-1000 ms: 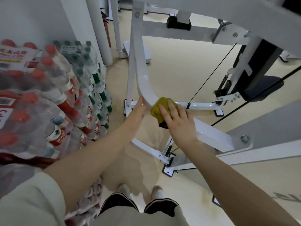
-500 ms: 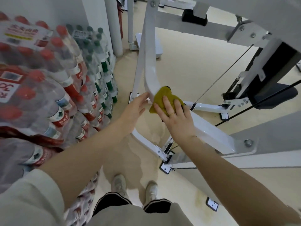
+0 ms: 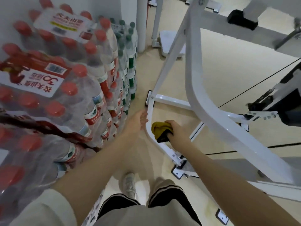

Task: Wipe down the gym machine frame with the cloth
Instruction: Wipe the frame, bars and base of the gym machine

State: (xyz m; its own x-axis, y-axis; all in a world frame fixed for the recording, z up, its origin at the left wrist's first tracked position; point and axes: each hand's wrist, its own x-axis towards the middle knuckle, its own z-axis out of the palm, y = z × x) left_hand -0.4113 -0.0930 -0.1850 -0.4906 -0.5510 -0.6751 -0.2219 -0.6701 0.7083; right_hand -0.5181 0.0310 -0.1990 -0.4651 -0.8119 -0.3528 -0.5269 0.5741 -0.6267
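The white gym machine frame (image 3: 203, 110) has a thick curved bar running down to the right and a thinner curved tube (image 3: 150, 110) lower down. A bunched yellow cloth (image 3: 160, 130) with a dark underside is gripped by my right hand (image 3: 178, 135) and sits against the bend of the thin tube. My left hand (image 3: 138, 121) reaches to the other side of that tube with relaxed, straight fingers, fingertips at the tube.
Shrink-wrapped packs of water bottles (image 3: 65, 88) are stacked high on the left, close to my left arm. A black cable (image 3: 259, 87) and a black seat pad (image 3: 290, 101) are at the right. My feet (image 3: 130, 185) stand on the beige floor below.
My right hand has moved the cloth off the thick curved bar and down to the thinner lower tube. My left hand has dropped to that tube too. The camera has tilted downward.
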